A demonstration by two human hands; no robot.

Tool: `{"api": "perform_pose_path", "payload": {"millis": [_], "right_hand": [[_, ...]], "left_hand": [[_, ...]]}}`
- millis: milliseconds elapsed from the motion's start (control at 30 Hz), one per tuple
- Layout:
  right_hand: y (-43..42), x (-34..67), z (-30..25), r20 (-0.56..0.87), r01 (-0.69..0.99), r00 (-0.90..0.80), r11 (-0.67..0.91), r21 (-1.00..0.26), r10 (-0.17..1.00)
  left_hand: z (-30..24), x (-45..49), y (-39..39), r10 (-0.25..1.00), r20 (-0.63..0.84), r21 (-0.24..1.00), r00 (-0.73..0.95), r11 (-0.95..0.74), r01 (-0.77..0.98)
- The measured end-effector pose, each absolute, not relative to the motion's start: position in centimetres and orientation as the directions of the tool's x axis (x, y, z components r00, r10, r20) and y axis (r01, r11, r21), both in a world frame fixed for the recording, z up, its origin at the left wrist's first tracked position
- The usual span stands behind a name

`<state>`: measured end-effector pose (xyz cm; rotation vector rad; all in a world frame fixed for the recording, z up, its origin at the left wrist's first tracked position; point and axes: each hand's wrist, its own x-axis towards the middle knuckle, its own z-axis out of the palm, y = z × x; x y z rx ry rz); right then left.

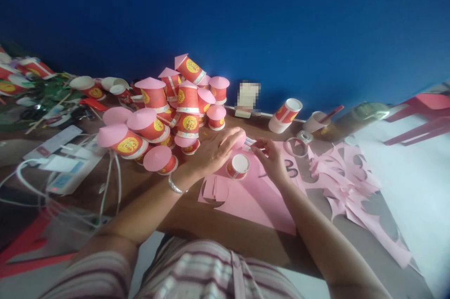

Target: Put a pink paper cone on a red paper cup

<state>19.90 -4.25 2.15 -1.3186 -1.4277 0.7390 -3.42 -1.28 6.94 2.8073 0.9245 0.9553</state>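
My left hand (220, 149), with a silver bracelet on its wrist, has its fingers closed around a small pink paper piece (239, 139), partly hidden behind them. My right hand (270, 156) pinches a thin white strip (249, 141) beside that piece; its exact kind is too small to make out. Just below both hands, a red-and-white paper cup (241, 166) sits on a pink paper sheet (260, 198). Black scissors handles (290, 168) show to the right of my right hand.
Red paper cups with pink cone tops (188, 97) are piled at the left. A power strip (75, 163) with white cables lies nearer. On the right are stacked cups (286, 114), a tape roll (297, 147), pink paper scraps (348, 177) and a red stool (422, 107).
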Motion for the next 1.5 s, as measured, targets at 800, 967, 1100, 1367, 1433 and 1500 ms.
{"api": "perform_pose_path", "payload": {"millis": [800,967,1100,1367,1433,1500], "right_hand": [[-7.6,18.1,5.9,-0.131,-0.359,0.031,-0.112,-0.927,0.991],[-8.2,18.1,5.1,-0.151,-0.307,0.052,-0.128,-0.943,0.987],[-8.5,18.5,4.3,-0.159,-0.269,0.063,-0.136,-0.953,0.985],[-8.7,18.9,3.0,-0.148,-0.223,0.008,-0.143,-0.964,0.989],[-8.7,19.1,2.7,-0.152,-0.213,-0.009,-0.15,-0.965,0.988],[-8.7,19.2,2.4,-0.157,-0.206,-0.024,-0.159,-0.966,0.987]], "left_hand": [[7.1,-4.2,-4.0,0.897,-0.172,0.984,0.407,0.177,0.027],[6.8,-3.4,-4.2,0.831,-0.309,0.912,0.463,0.396,-0.102],[6.4,-3.2,-4.1,0.821,-0.349,0.892,0.451,0.439,-0.11],[5.4,-3.1,-4.0,0.813,-0.381,0.876,0.44,0.47,-0.109],[5.2,-3.1,-4.0,0.812,-0.382,0.877,0.441,0.47,-0.105],[5.0,-3.1,-3.9,0.811,-0.381,0.878,0.443,0.468,-0.101]]}}
